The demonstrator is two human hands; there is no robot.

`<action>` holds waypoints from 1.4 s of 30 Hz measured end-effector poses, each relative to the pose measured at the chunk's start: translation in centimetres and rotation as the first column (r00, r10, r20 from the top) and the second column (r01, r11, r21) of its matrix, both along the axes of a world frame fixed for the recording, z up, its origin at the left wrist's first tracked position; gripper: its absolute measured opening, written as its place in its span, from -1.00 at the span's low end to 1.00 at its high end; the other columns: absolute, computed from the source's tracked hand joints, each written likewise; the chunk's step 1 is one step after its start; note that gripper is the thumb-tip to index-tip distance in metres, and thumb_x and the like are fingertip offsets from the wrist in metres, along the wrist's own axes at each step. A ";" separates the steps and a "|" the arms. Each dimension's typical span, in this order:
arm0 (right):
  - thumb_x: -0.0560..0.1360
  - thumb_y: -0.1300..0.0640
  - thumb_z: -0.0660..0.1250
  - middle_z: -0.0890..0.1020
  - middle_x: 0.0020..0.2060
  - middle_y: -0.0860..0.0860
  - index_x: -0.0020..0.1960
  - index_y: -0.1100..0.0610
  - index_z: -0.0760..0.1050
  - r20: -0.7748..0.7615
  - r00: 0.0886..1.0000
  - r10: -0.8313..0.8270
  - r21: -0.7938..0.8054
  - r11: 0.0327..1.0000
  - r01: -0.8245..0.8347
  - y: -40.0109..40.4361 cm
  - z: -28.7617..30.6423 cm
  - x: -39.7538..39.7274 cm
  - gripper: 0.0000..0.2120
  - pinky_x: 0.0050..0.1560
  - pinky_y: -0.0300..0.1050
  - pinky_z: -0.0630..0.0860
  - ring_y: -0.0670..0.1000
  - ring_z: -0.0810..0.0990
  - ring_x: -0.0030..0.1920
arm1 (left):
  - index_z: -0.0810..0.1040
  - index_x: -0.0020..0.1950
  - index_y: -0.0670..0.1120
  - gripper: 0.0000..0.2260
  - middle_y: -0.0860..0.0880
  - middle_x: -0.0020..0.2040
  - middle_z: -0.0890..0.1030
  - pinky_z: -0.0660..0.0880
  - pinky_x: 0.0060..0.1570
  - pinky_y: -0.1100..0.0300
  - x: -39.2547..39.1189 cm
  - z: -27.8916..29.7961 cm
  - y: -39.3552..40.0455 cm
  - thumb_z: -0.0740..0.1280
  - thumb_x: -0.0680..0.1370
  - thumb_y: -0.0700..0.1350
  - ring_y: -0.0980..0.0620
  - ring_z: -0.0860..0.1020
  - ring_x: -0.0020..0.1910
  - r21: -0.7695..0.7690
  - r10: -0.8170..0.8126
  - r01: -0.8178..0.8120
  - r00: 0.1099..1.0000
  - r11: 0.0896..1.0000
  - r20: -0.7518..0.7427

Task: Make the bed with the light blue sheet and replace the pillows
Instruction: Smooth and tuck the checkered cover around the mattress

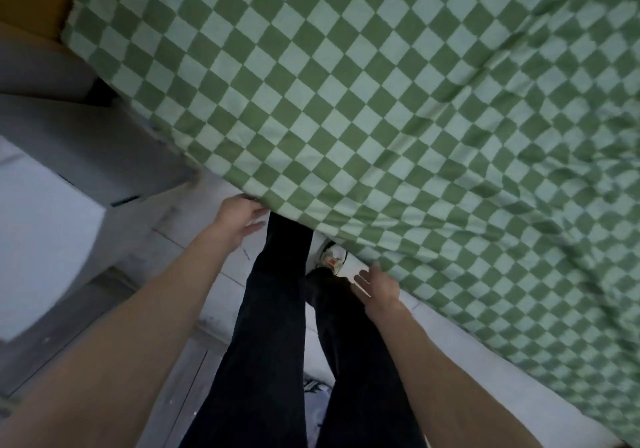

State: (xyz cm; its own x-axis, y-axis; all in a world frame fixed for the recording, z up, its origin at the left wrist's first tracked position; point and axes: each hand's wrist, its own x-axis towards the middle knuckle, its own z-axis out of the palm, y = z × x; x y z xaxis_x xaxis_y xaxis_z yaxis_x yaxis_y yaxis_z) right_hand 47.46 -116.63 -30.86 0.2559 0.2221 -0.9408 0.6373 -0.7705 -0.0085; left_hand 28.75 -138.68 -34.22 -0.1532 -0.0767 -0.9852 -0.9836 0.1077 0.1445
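From the head camera, looking straight down, the sheet [398,108] is covering nearly the whole bed: a checkerboard of darker green and pale blue-green squares, lying mostly flat near the left and rumpling into soft folds and creases toward the right. Its near edge is running diagonally from the left down to the lower right, hanging just over a pale strip of the bed's side [485,361].

The left hand [239,219] is reaching to the sheet's near edge, fingers loosely spread and blurred, the fingertips touching or just beside the hem; I cannot tell if they are pinching it. The right hand [375,286] is hovering beside the edge, fingers straight and slightly apart, holding nothing.

Dark trousers [277,309] and a white shoe [331,257] are showing between the arms.
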 end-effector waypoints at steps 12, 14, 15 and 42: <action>0.68 0.13 0.24 0.63 -0.21 0.06 0.13 0.21 0.44 -0.203 0.872 -0.445 0.054 0.884 0.464 -0.3 -3.3 9.6 -0.87 -0.06 -0.13 0.64 -0.01 0.65 -0.19 | 0.56 -0.05 -0.09 -0.93 0.02 -0.22 0.71 0.64 -0.12 0.22 11.4 -1.2 4.5 0.39 0.63 -0.17 0.09 0.70 -0.19 -0.026 -0.064 0.060 0.975 0.998 -0.214; 0.68 0.13 0.24 0.65 -0.21 0.06 0.05 0.18 0.43 -0.197 0.870 -0.452 0.057 0.881 0.470 -1.6 -3.8 11.1 -0.89 -0.08 -0.09 0.64 0.01 0.65 -0.17 | 0.55 -0.08 -0.08 -0.90 0.00 -0.22 0.66 0.63 -0.08 0.19 11.8 -1.9 4.5 0.39 0.63 -0.14 0.09 0.65 -0.23 -0.070 -0.148 0.136 0.962 0.988 -0.228; 0.68 0.11 0.24 0.65 -0.16 0.07 0.03 0.16 0.44 -0.168 0.880 -0.445 0.047 0.888 0.458 -2.6 -4.0 12.1 -0.88 -0.03 -0.05 0.63 0.03 0.65 -0.12 | 0.54 -0.07 -0.08 -0.89 -0.01 -0.21 0.64 0.63 -0.05 0.17 12.4 -2.2 4.3 0.39 0.64 -0.12 0.10 0.63 -0.24 -0.086 -0.194 0.180 0.958 0.980 -0.209; 0.63 0.32 0.18 0.62 -0.17 0.01 0.21 0.15 0.50 -0.340 0.493 -0.801 -0.042 0.536 0.843 2.2 -7.6 14.5 -0.78 -0.07 -0.16 0.61 -0.05 0.55 -0.22 | 0.59 0.15 -0.06 -0.80 0.05 -0.10 0.75 0.59 0.18 0.15 12.7 -3.7 7.9 0.31 0.63 -0.33 0.11 0.69 -0.03 0.123 0.030 -0.024 0.999 0.992 -0.046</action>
